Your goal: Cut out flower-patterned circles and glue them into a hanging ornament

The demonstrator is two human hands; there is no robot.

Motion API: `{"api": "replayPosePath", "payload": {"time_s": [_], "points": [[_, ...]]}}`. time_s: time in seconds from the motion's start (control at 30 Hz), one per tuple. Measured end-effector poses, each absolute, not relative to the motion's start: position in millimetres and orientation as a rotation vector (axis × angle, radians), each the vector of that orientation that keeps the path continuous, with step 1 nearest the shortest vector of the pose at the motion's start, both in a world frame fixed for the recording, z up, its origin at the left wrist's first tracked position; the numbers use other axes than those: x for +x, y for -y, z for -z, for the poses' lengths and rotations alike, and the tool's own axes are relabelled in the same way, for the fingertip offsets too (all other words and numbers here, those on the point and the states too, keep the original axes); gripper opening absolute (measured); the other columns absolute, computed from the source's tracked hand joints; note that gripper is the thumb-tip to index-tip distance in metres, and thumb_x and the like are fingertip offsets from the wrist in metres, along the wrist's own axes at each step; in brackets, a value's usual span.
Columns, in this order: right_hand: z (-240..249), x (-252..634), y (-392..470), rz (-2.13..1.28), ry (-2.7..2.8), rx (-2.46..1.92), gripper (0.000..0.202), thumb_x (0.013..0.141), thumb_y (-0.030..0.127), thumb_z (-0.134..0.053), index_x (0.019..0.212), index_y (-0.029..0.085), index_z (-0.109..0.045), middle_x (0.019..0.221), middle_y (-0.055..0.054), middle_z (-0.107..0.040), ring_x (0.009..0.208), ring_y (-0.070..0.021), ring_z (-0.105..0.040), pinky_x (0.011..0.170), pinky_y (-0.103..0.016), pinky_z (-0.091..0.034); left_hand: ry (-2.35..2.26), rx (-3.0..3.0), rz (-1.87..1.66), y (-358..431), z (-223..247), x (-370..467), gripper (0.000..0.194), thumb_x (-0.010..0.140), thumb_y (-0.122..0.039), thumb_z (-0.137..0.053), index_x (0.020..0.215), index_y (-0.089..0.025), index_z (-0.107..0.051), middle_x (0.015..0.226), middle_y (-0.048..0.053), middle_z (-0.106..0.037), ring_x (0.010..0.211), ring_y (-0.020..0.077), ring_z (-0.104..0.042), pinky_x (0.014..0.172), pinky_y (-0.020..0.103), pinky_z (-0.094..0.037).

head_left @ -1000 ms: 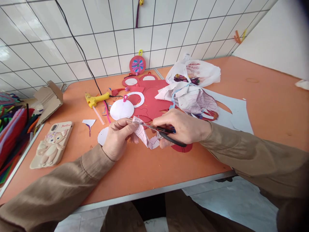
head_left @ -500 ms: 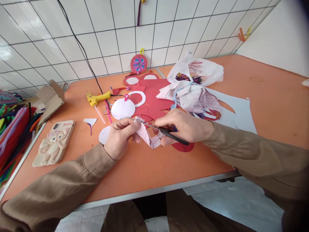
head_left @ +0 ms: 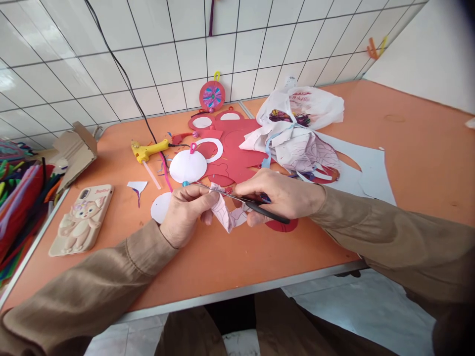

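Black-handled scissors point(head_left: 265, 211) are gripped in my right hand point(head_left: 280, 198), their blades pointing left across a pale pink patterned piece of fabric point(head_left: 222, 212). My left hand point(head_left: 187, 210) pinches that fabric between thumb and fingers at its upper left. The strip hangs in a fold between the two hands, its right end close to my right fingers. A small blue bit point(head_left: 186, 184) shows just above my left fingers. Whether the blades are fully closed is hard to make out. Beneath and behind the hands lie red paper cutouts point(head_left: 237, 153) and a white disc point(head_left: 188, 166).
A yellow glue gun point(head_left: 150, 150) with a cord lies at the back left. A phone in a cartoon case point(head_left: 82, 217) rests near the left edge. Crumpled patterned fabric point(head_left: 293, 148) and a white plastic bag point(head_left: 322, 109) sit at the back right, beside white paper point(head_left: 371, 168).
The fabric between my hands has shifted slightly, its fold now hanging a little further left and lower. A blue bit has come into sight above my left fingers. Both hands keep their hold.
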State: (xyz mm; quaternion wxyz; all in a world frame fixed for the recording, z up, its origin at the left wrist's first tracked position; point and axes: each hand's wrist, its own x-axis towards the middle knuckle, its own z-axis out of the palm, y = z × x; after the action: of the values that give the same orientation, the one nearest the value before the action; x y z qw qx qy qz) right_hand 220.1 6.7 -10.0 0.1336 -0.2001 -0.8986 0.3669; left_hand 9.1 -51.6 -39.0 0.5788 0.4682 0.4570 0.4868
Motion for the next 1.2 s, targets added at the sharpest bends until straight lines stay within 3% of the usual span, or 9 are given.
{"api": "replayPosePath", "payload": {"time_s": [0.27,0.53,0.7,1.0,1.2], "points": [[10.4,221.5,-10.0,-1.163,2.602,-0.58,0.059,0.082,0.073,-0.061,0.063,0.02,-0.045,0.053,0.007,-0.033,0.05,-0.0078,-0.028,0.047,-0.024,-0.025,-1.064,1.066,-1.105,52.7,38.6,5.8,0.027,0.067,-0.039,-0.084,0.056,-0.019,-0.07,0.041,-0.004,-0.054,0.038,0.011,-0.051,0.043,0.025,-0.038],[8.7,220.5,-7.9,-1.005,2.659,-0.568,0.046,0.079,0.054,-0.071,0.066,0.021,-0.043,0.054,0.007,-0.04,0.051,-0.0086,-0.03,0.049,-0.025,-0.027,-1.049,1.166,-1.049,54.8,39.6,5.0,0.032,0.07,-0.036,-0.083,0.049,-0.018,-0.067,0.043,-0.002,-0.056,0.037,0.0086,-0.047,0.041,0.024,-0.029],[11.4,221.8,-9.2,-1.012,2.65,-0.537,0.048,0.081,0.058,-0.07,0.065,0.019,-0.046,0.054,0.008,-0.035,0.053,-0.0075,-0.027,0.048,-0.023,-0.025,-1.064,1.169,-1.009,56.1,35.4,5.5,0.036,0.07,-0.038,-0.083,0.047,-0.018,-0.064,0.046,0.0,-0.059,0.039,0.0087,-0.048,0.041,0.025,-0.028],[4.6,224.4,-8.2,-0.981,2.71,-0.588,0.047,0.082,0.058,-0.07,0.065,0.019,-0.048,0.054,0.007,-0.038,0.052,-0.0076,-0.03,0.051,-0.024,-0.026,-0.95,1.067,-0.986,54.3,36.3,7.4,0.043,0.065,-0.043,-0.087,0.043,-0.019,-0.059,0.036,-0.004,-0.044,0.032,0.0091,-0.044,0.035,0.024,-0.026],[2.6,228.2,-9.1,-0.918,2.731,-0.551,0.048,0.083,0.054,-0.07,0.063,0.019,-0.045,0.054,0.007,-0.038,0.054,-0.0077,-0.028,0.057,-0.025,-0.029,-0.917,1.03,-0.948,52.0,36.8,7.0,0.032,0.063,-0.039,-0.088,0.05,-0.019,-0.068,0.037,-0.003,-0.045,0.032,0.0074,-0.038,0.035,0.025,-0.022]]}}
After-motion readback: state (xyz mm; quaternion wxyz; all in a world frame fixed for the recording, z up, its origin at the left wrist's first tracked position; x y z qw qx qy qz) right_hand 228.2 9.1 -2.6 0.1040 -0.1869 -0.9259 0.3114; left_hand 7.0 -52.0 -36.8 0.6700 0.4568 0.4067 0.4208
